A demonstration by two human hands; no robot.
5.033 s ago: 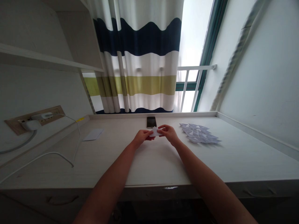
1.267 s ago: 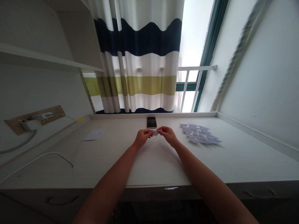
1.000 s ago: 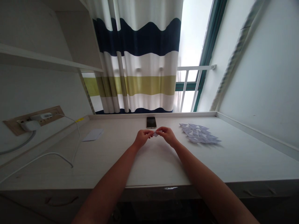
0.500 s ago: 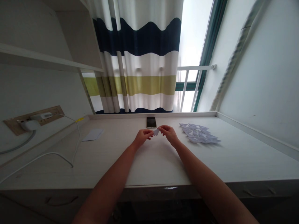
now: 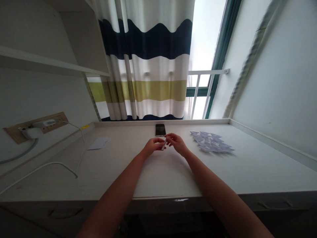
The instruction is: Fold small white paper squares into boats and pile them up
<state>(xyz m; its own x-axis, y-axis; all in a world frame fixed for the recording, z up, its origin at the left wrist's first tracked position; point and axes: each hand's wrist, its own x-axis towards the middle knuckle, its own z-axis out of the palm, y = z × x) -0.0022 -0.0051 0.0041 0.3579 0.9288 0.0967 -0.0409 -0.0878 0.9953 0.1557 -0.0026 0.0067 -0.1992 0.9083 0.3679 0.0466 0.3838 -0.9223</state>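
A small piece of folded white paper (image 5: pixel 163 144) is held up between my two hands, just above the desk, and shows as a narrow tilted strip. My left hand (image 5: pixel 152 147) is closed, pinching it from the left. From the right, the fingers of my right hand (image 5: pixel 176 143) are closed on its upper edge. Right of my hands lie several folded white paper pieces (image 5: pixel 211 142) with pointed ends, set close together in rows. A stack of flat white paper (image 5: pixel 98 143) rests on the left of the desk.
A dark-screened phone (image 5: pixel 160 130) lies just beyond my hands. The white desk (image 5: pixel 168 178) has a raised rim at back and sides. A white cable (image 5: pixel 80 155) runs from the wall socket (image 5: pixel 37 127) across the left side. A striped curtain (image 5: pixel 153 71) hangs behind.
The folded paper has turned from showing a broad face to a narrow, more upright edge. Both hands have shifted slightly closer together around it.
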